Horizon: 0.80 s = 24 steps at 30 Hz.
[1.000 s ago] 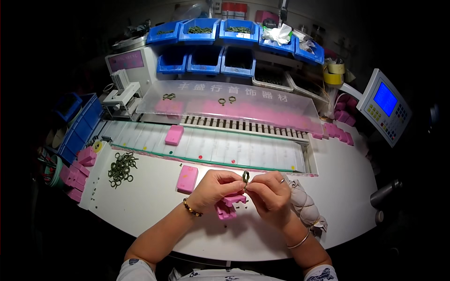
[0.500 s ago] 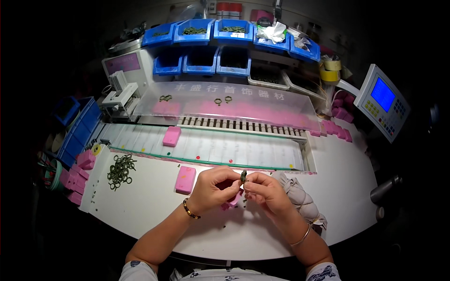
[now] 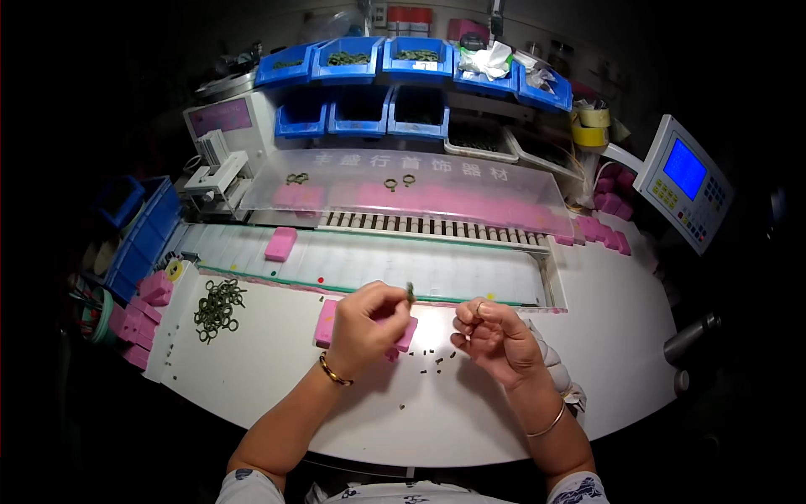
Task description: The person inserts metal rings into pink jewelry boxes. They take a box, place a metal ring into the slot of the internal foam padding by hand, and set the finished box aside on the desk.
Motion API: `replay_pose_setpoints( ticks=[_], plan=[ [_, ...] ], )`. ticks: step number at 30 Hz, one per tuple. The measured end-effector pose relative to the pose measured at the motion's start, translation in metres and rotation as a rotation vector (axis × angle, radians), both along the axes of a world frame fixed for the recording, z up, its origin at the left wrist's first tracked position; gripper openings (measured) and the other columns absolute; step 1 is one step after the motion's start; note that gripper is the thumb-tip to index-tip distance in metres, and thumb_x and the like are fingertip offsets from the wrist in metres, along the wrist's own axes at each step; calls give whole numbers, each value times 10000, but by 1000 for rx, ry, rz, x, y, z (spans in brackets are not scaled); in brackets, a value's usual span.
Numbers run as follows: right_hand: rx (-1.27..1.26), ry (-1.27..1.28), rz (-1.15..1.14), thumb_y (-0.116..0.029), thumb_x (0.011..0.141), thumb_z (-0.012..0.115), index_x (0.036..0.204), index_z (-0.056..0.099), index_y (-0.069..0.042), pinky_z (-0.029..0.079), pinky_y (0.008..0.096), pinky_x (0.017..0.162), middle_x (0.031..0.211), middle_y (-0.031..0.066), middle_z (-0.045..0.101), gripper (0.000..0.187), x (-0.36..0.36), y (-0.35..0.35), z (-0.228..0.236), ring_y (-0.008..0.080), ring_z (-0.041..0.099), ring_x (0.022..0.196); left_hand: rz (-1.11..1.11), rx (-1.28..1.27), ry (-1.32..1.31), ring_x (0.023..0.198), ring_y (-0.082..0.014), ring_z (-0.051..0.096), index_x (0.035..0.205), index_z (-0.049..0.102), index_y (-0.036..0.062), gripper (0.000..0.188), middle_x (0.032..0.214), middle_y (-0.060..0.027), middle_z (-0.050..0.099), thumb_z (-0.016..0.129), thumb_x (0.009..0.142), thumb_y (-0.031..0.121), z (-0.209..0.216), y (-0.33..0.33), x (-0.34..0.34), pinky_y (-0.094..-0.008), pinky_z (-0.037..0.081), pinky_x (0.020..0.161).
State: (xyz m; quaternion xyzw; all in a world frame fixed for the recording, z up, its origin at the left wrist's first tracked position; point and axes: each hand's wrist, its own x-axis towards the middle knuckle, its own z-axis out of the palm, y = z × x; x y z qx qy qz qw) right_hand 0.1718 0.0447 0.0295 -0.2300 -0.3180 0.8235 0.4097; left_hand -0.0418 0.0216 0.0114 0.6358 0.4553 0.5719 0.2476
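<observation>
My left hand (image 3: 363, 326) is closed in a pinch on a small dark green ring-like piece (image 3: 410, 292), which sticks up above the fingertips; its lower part is hidden. Apart from it, my right hand (image 3: 502, 340) is raised with loosely curled fingers, and nothing shows between them. A pink block (image 3: 324, 324) lies partly behind the left hand, and another pink block (image 3: 405, 335) shows just beyond its fingers. Small dark green bits (image 3: 438, 362) are scattered on the white tabletop (image 3: 411, 428) between the hands.
A heap of dark green rings (image 3: 218, 309) lies on the left. Beyond the hands runs a conveyor belt (image 3: 378, 269) carrying a pink block (image 3: 280, 244). Rollers and a clear cover (image 3: 470, 185) stand behind it. Blue bins (image 3: 344, 71) line the back; a control panel (image 3: 684, 181) is at right.
My hands have parted, the left moving left with the green piece, the right moving right off it. Small bits between them are now exposed. The pink block on the belt has travelled left.
</observation>
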Motion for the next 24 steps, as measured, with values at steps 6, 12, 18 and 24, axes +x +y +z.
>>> replay_pose_setpoints(
  ticks=[6, 12, 18, 24],
  plan=[
    [531, -596, -57, -113, 844, 722, 782, 596, -62, 411, 214, 657, 791, -28, 586, 149, 3, 3, -4, 50, 503, 697, -408, -577, -707, 706, -77, 603, 1015, 649, -42, 190, 809, -34, 637, 587, 957, 128, 2, 5, -13, -235, 521, 655],
    [930, -949, -202, -153, 811, 740, 839, 637, -16, 459, 273, 585, 804, 72, 624, 174, -1, -4, 6, 160, 585, 661, -189, -539, -299, 628, -136, 637, 930, 616, -6, 158, 776, -62, 628, 578, 937, 147, 12, 23, -18, -260, 543, 574],
    [1149, -1144, -375, -103, 793, 736, 1003, 651, -27, 489, 349, 696, 934, 103, 625, 239, 30, -16, 15, 247, 607, 809, 49, -407, 194, 569, -165, 678, 891, 668, -35, 161, 688, -82, 665, 579, 879, 98, 66, 118, -38, -241, 498, 471],
    [1321, -1413, -451, -130, 773, 749, 1122, 619, -26, 459, 394, 861, 1067, 132, 593, 387, 57, -19, 8, 288, 567, 1002, 143, -461, 204, 538, -181, 646, 888, 663, -91, 213, 712, -102, 651, 607, 856, 112, 88, 169, -47, -338, 579, 424]
  ],
)
